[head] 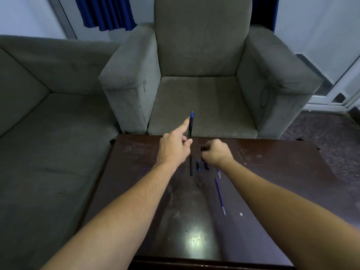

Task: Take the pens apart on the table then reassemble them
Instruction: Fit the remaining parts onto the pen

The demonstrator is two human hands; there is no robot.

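My left hand (174, 150) holds a black pen (190, 127) upright above the far edge of the dark table (272, 172), its blue tip pointing up and my forefinger stretched along it. To its right my right hand (217, 152) is curled round a small black pen part (203, 149) just above the table. On the table between the hands lie a black barrel (191, 165), a short blue piece (198, 165) and a small black piece (206, 165). Two blue refills lie right of them, one (220, 193) long, one (219, 173) partly under my right wrist.
A thin blue piece (144, 170) lies at the table's left. A grey armchair (198, 84) stands right behind the table and a grey sofa (48, 114) to the left. Blue curtains (105, 12) hang at the back.
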